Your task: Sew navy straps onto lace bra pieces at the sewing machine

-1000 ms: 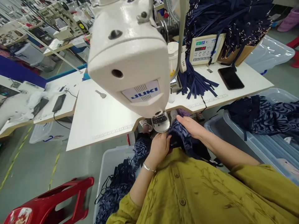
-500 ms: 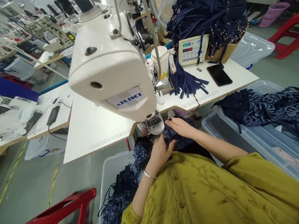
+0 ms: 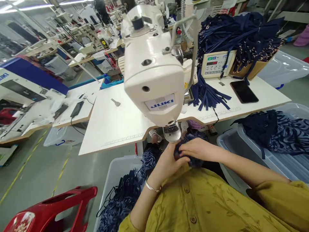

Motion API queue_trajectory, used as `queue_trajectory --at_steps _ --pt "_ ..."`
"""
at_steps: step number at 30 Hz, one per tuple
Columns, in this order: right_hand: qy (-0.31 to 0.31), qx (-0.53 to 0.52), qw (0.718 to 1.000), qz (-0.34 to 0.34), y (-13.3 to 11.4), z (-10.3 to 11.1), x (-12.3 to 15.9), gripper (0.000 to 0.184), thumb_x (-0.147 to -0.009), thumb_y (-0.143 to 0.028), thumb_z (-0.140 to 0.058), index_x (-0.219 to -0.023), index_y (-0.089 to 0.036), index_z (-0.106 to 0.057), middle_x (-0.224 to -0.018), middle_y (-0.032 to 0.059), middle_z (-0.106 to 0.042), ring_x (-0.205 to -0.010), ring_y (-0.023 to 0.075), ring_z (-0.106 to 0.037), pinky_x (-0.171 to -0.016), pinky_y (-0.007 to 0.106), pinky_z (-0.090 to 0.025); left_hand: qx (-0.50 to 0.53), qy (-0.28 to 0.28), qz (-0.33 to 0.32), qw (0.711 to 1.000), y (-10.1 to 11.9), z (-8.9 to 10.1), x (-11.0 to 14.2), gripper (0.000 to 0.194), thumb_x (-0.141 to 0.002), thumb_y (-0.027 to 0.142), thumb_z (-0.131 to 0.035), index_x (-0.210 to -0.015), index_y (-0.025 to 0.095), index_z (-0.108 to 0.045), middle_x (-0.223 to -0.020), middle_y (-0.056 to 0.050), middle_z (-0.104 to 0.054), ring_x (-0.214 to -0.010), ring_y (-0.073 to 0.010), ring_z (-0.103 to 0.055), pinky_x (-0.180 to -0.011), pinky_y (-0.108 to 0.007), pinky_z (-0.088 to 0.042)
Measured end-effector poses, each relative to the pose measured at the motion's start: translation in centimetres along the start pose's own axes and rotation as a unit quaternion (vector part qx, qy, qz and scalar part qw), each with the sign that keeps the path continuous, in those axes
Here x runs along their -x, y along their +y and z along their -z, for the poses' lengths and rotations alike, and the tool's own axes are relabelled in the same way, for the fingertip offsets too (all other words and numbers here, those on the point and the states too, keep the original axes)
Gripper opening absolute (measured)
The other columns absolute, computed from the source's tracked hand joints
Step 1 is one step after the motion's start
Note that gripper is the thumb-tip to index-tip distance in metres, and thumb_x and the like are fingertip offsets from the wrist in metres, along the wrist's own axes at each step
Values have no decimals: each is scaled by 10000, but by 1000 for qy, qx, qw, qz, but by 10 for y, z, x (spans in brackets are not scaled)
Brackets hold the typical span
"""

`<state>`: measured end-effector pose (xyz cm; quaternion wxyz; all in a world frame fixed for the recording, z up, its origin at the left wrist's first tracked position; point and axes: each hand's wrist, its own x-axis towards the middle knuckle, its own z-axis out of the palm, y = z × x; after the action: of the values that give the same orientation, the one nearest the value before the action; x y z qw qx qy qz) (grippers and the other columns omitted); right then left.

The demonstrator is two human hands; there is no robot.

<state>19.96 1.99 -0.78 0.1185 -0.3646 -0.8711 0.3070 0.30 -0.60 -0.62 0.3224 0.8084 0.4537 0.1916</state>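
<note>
My left hand (image 3: 169, 162), a silver bangle at its wrist, is closed on the edge of a navy patterned garment (image 3: 196, 161) in my lap. From the other side my right hand (image 3: 199, 149) grips the same garment, its fingers bent over the bunched cloth close to my left thumb. Which part of the garment they hold is hidden. Just beyond both hands is the rounded metal work plate (image 3: 172, 133) of a white sewing machine (image 3: 154, 80); the cloth is apart from the needle area.
A bin (image 3: 113, 174) of navy garments stands left, another bin (image 3: 231, 146) right. On the white table (image 3: 113, 122) are a phone (image 3: 243, 91), navy straps (image 3: 210, 95) and a control box (image 3: 216, 64). A red stool (image 3: 60, 206) stands on the floor at lower left.
The view has tilted up and swung left. My hands have drawn nearer each other and back from the machine's plate; my right fingers have curled onto the cloth.
</note>
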Motion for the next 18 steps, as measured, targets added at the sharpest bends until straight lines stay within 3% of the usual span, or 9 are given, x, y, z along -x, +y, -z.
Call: queue_trajectory --at_steps 2,3,5,7,9,11,13,15,18 --pt "18 -48 998 45 -10 14 -1 224 -978 -318 -453 -1018 -252 -663 -932 -16 -732 -811 144 -677 -677 218 -426 80 -16 1 997 -1 16 0 376 -855 493 -617 -1074 187 -610 -958 -45 -682 -868 -186 -652 -720 -263 -518" --pt "53 -51 996 41 -13 19 -4 243 -982 -344 -439 -1045 -254 -655 -948 -10 -730 -825 148 -674 -692 223 -430 87 5 11 996 -2 22 -1 302 -879 469 -592 -969 183 -632 -842 -22 -675 -761 -163 -641 -650 -246 -504" --pt "143 -25 989 -3 -14 22 -14 272 -975 -393 -434 -1011 -239 -655 -925 15 -722 -831 174 -666 -697 243 -427 24 114 27 993 -4 32 -4 241 -920 399 -548 -859 181 -633 -756 -12 -648 -696 -153 -611 -630 -255 -488" --pt "211 -12 976 -59 -12 19 -25 270 -959 -414 -453 -929 -226 -645 -863 25 -701 -781 185 -649 -670 259 -411 -98 247 1 964 -5 36 -8 160 -917 320 -564 -934 183 -645 -887 -57 -662 -848 -194 -621 -761 -317 -500" --pt "246 -43 962 -107 -8 11 -34 251 -940 -414 -472 -856 -219 -607 -772 10 -656 -688 169 -606 -627 261 -389 -197 316 -65 926 -6 36 -12 186 -895 256 -596 -1064 190 -638 -1072 -104 -649 -1060 -242 -584 -929 -396 -456" --pt "277 -107 944 -142 -5 4 -40 213 -911 -408 -501 -841 -216 -560 -670 -17 -584 -618 152 -551 -599 256 -377 -236 278 -143 920 -6 34 -13 269 -905 173 -554 -1169 198 -601 -1191 -104 -629 -1175 -227 -541 -1033 -403 -395" --pt "290 -198 921 -166 -1 1 -42 198 -883 -411 -521 -902 -215 -524 -603 -47 -517 -568 141 -502 -574 251 -377 -238 177 -182 937 -5 32 -14 357 -927 92 -445 -1247 208 -555 -1265 -73 -614 -1232 -182 -513 -1081 -372 -359" --pt "277 -289 899 -178 4 2 -44 230 -873 -416 -511 -977 -211 -497 -583 -65 -483 -534 133 -462 -548 246 -373 -241 103 -162 951 -3 31 -14 424 -941 66 -356 -1305 220 -511 -1327 -52 -586 -1281 -162 -474 -1098 -373 -335" --pt "254 -348 887 -168 11 9 -47 230 -878 -400 -476 -1009 -211 -483 -587 -69 -463 -520 126 -421 -533 246 -357 -270 91 -104 953 2 30 -15 411 -965 125 -343 -1328 246 -493 -1338 -45 -583 -1302 -177 -457 -1081 -409 -331"
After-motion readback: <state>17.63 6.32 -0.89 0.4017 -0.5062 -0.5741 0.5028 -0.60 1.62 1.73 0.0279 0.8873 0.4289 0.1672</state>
